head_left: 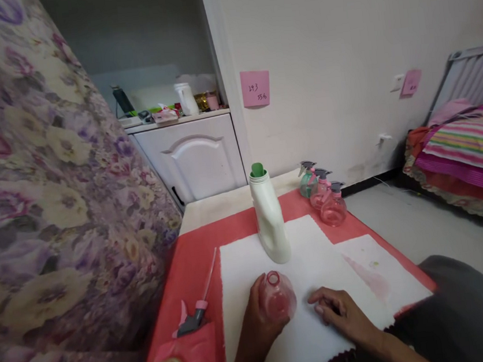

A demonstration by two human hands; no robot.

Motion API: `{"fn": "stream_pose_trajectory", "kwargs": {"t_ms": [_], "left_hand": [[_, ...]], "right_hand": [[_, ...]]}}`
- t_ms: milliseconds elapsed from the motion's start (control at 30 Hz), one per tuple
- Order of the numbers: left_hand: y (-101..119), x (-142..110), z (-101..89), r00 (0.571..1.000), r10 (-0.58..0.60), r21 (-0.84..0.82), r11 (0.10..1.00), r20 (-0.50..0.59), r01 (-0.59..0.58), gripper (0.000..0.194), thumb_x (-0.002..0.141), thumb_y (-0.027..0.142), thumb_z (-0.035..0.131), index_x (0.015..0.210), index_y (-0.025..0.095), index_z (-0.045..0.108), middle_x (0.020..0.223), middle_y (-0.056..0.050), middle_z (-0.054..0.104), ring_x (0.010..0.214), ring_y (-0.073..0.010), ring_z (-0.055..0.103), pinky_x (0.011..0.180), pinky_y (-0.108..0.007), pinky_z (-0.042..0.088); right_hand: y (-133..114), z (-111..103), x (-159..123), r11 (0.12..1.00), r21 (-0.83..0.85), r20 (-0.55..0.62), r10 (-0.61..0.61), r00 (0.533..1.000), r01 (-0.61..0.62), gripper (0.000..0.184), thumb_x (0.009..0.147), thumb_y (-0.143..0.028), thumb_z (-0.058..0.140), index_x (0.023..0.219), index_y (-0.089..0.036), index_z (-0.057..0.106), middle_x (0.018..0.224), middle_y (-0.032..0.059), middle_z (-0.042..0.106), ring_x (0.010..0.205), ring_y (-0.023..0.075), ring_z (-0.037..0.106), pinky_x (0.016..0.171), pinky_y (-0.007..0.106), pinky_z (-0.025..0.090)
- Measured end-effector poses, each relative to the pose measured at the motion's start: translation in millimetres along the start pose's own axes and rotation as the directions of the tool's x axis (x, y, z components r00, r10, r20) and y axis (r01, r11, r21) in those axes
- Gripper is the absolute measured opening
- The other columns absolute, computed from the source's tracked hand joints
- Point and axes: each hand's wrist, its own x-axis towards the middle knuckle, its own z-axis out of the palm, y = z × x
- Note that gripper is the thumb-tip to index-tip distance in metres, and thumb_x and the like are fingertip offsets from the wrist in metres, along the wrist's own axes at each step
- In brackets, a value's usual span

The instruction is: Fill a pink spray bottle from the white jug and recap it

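Pale wall (318,50): while its upper part runs out of view, a pink paper note (256,88) with handwriting, only partly legible, is stuck to it.
Floral purple-and-cream fabric (57,167): fills the left side, its top and bottom cut off.
Bed with striped cloth (476,137): at the right, cut off by the picture's edge.
Red-covered table (191,239): its near part runs out of view.
White panelled cabinet (204,156): beyond the table; the small items on top are partly hard to make out.
Large white sheet (242,262): flat on the red cover.
Tall pale-green plastic bottle (270,218): upright on the sheet's far part, a green piece in its mouth, whose shape is unclear.
Three round spray bottles, one green and two pink (333,212): at the table's far right, partly hiding one another.
Left hand (260,321): closed around the side of the bottle below; some fingers are hidden behind it.
Right hand (337,309): half-curled, holding nothing, right of the bottle; whether it touches the sheet I cannot tell.
Clear pink round bottle (277,299): in the left hand, mouth uncapped, nearer than the tall bottle; contact with the sheet is unclear.
Grey-and-pink sprayer head (193,317): lies left of the sheet, its thin tube pointing away.
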Motion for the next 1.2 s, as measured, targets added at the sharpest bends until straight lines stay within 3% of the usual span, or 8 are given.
{"fn": "stream_pose_trajectory", "kwargs": {"t_ms": [233,367,467,567,733,900,1067,1200], "left_hand": [[5.5,13.5,-15.2,0.986,0.05,0.072,0.997,-0.162,-0.038,0.075,0.061,0.031,0.076,0.128,0.02,0.043,0.132,-0.013,0.057,0.122,-0.0302,0.055,0.103,-0.044,0.045],[3.9,13.9,-14.9,0.985,0.026,0.058,0.998,-0.171,-0.017,0.078,0.057,0.033,0.079,0.126,0.021,0.044,0.124,-0.012,0.062,0.111,-0.0295,0.063,0.093,-0.041,0.052],[4.1,11.7,-15.4,0.985,0.039,0.055,0.998,-0.169,-0.03,0.085,0.055,0.029,0.079,0.13,0.019,0.04,0.132,-0.015,0.057,0.119,-0.0312,0.058,0.099,-0.041,0.049],[15.1,11.1,-23.1,0.985,0.051,0.079,0.996,-0.164,-0.038,0.09,0.055,0.026,0.078,0.134,0.017,0.037,0.141,-0.017,0.048,0.132,-0.0331,0.046,0.11,-0.045,0.037],[55.8,20.6,-40.8,0.998,0.046,0.118,0.992,-0.037,-0.041,0.062,0.069,0.033,0.072,0.126,0.022,0.05,0.141,-0.012,0.05,0.136,-0.0305,0.042,0.114,-0.048,0.031],[79.1,36.1,-42.8,0.997,0.072,0.086,0.993,0.036,-0.075,0.038,0.07,0.03,0.07,0.107,0.022,0.064,0.125,-0.01,0.065,0.128,-0.0307,0.051,0.111,-0.047,0.035],[68.6,41.4,-41.3,0.997,0.078,-0.009,0.997,0.009,-0.078,0.029,0.071,0.032,0.07,0.097,0.021,0.066,0.11,-0.01,0.071,0.115,-0.03,0.061,0.102,-0.044,0.044],[48.6,40.3,-45.1,0.992,0.119,-0.014,0.993,0.038,-0.118,0.033,0.072,0.031,0.07,0.103,0.022,0.065,0.112,-0.009,0.07,0.113,-0.028,0.062,0.102,-0.042,0.044]], "right_hand": [[0.0,3.1,-0.3,1.0,-0.019,-0.008,0.011,1.0,-0.011,0.031,0.087,-0.044,0.053,0.094,-0.017,0.066,0.056,-0.0052,0.047,0.057,0.0137,0.046,0.059,0.027,0.033],[2.4,4.8,-0.6,1.0,-0.016,-0.012,0.007,1.0,-0.007,0.032,0.088,-0.045,0.053,0.093,-0.017,0.066,0.058,-0.0054,0.045,0.057,0.0138,0.047,0.059,0.026,0.033],[4.4,5.4,-0.2,1.0,-0.008,-0.006,0.0,1.0,0.0,0.033,0.088,-0.047,0.053,0.093,-0.017,0.066,0.058,-0.0057,0.044,0.057,0.0137,0.046,0.058,0.026,0.033],[6.3,6.1,0.2,1.0,-0.017,-0.003,-0.002,1.0,0.002,0.034,0.087,-0.048,0.053,0.093,-0.017,0.066,0.057,-0.0054,0.046,0.057,0.0138,0.046,0.058,0.026,0.032],[11.2,7.5,0.7,1.0,-0.005,-0.002,0.001,1.0,-0.001,0.036,0.087,-0.051,0.052,0.092,-0.018,0.066,0.057,-0.0053,0.047,0.057,0.0134,0.044,0.058,0.026,0.031],[11.2,7.4,1.2,1.0,-0.005,0.002,-0.011,1.0,0.011,0.038,0.087,-0.055,0.051,0.092,-0.019,0.065,0.057,-0.0061,0.043,0.057,0.0127,0.041,0.057,0.026,0.029],[20.3,15.0,4.4,0.999,0.034,-0.041,0.015,0.999,-0.014,0.045,0.081,-0.063,0.053,0.088,-0.02,0.065,0.057,-0.0068,0.035,0.054,0.0114,0.034,0.053,0.026,0.026],[27.2,14.4,10.7,0.989,0.139,-0.062,0.063,0.996,-0.054,0.051,0.076,-0.069,0.055,0.086,-0.02,0.065,0.053,-0.0062,0.041,0.05,0.011,0.038,0.05,0.025,0.027]]}}
